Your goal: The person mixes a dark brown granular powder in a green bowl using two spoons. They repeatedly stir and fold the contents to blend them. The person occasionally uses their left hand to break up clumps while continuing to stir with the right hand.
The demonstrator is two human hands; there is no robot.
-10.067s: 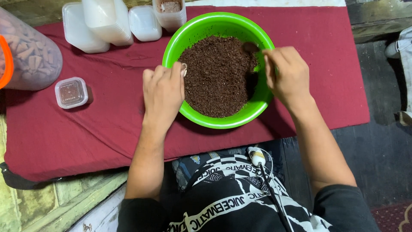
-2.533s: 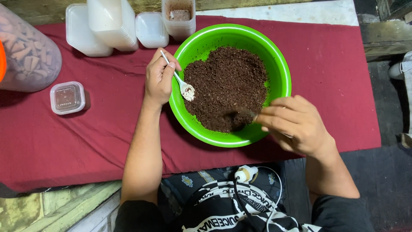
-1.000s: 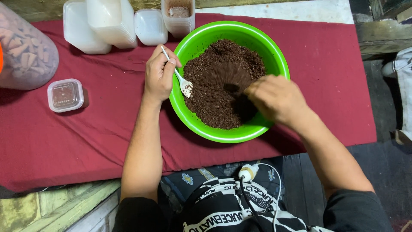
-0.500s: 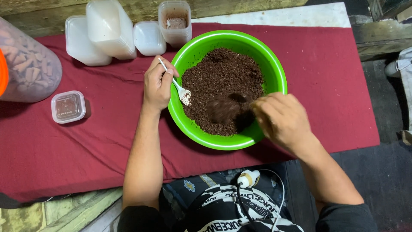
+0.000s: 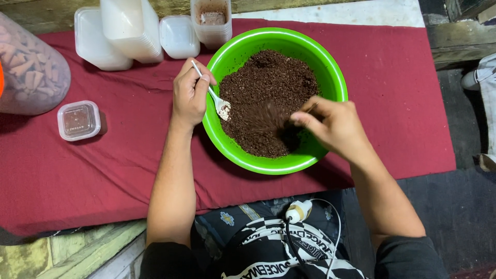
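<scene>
Head view: right hand (image 5: 336, 129), fingers pressed together, digs in the brown crumbs (image 5: 268, 101) inside the green bowl (image 5: 330, 67) on the red cloth (image 5: 103, 170). Left hand (image 5: 190, 93) pinches a white spoon (image 5: 217, 101) at the left rim. Quick stirring could throw crumbs out. A moment ago the right hand was nearer the near rim.

small lidded tub (image 5: 79, 120), red cloth (image 5: 103, 170)

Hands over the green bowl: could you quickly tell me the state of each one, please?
Left hand: closed on a small white plastic spoon at the round green plastic bowl's rim.
Right hand: fingers loosely curled in the dark brown crumbs; any grip cannot be told.
</scene>
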